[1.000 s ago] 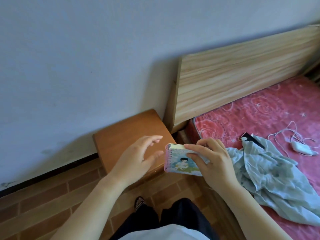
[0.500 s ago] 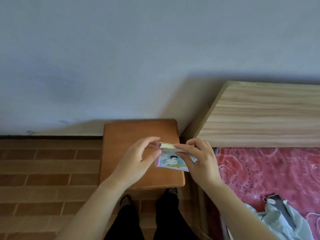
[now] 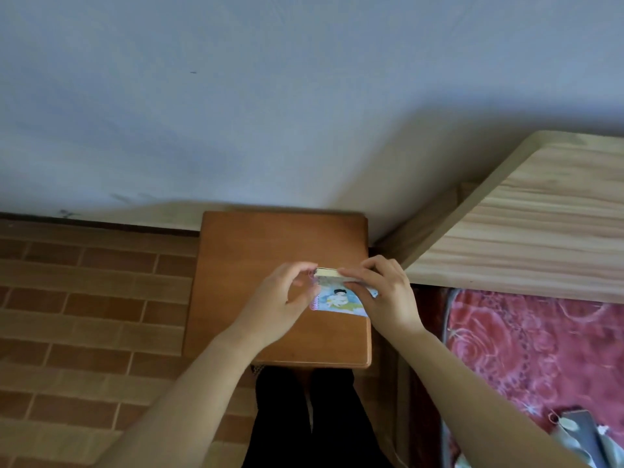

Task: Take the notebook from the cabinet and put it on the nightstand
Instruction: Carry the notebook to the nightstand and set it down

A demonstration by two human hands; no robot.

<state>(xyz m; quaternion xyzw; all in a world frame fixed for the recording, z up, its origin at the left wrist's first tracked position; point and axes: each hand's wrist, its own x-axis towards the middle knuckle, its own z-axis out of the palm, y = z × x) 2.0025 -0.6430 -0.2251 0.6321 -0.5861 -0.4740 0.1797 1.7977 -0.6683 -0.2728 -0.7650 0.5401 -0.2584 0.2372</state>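
A small spiral notebook (image 3: 337, 298) with a pink wire binding and a cartoon figure on its pale blue cover is held over the right half of the brown wooden nightstand (image 3: 256, 251). My right hand (image 3: 385, 295) grips its right side, fingers over the top edge. My left hand (image 3: 287, 298) touches the spiral edge with thumb and fingertips. I cannot tell whether the notebook rests on the nightstand top or hovers just above it.
A pale wall rises behind the nightstand. The light wooden headboard (image 3: 526, 231) stands to the right, with a bed in red floral cover (image 3: 526, 352) below it. A dark object and pale cloth (image 3: 580, 430) lie at the bed's lower right. Brick-pattern floor (image 3: 84, 315) spreads left.
The view has swung left and down until the nightstand is centred under my hands. Both hands carried the notebook over the nightstand top, and my left hand closed onto its spiral edge.
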